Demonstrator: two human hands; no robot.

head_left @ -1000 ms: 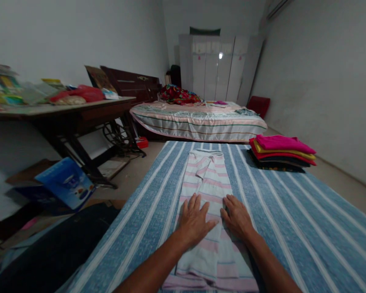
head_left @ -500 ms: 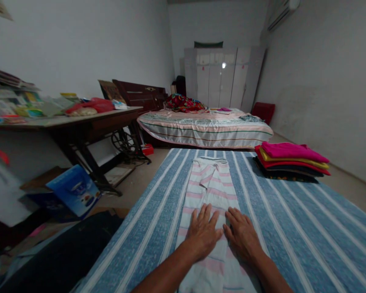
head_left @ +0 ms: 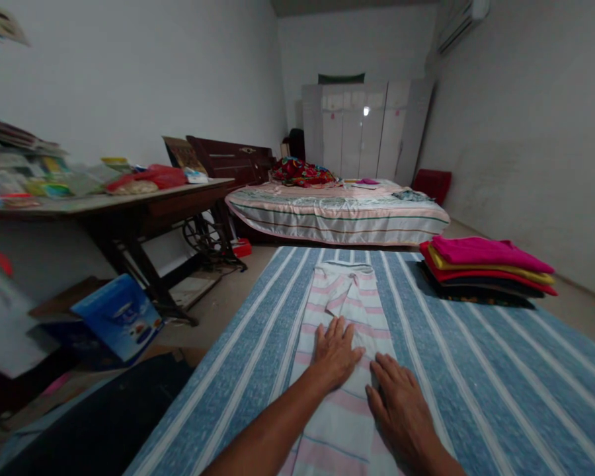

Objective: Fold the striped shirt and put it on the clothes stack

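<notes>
A white shirt with pink and grey stripes [head_left: 350,410] lies folded into a long narrow strip, its neckline at the far end. My left hand [head_left: 336,354] rests flat on the middle of the strip, fingers apart and pointing forward. Nearer to me and to the right, my right hand [head_left: 401,403] lies on the strip's right edge with its fingers stretched out and the thumb apart. A loose flap of cloth sticks up just beyond my left fingertips. Beneath everything is a blue sheet with white stripes [head_left: 480,370].
A stack of folded clothes [head_left: 490,268], pink on top, sits at the right far edge. Past the sheet stands another bed [head_left: 337,215]. On the left are a cluttered sewing-machine table [head_left: 173,192] and a blue box [head_left: 121,317] on the floor.
My left hand has slid forward along the shirt. My right hand has come slightly nearer and to the right, so the two hands are further apart. The view has tilted slightly.
</notes>
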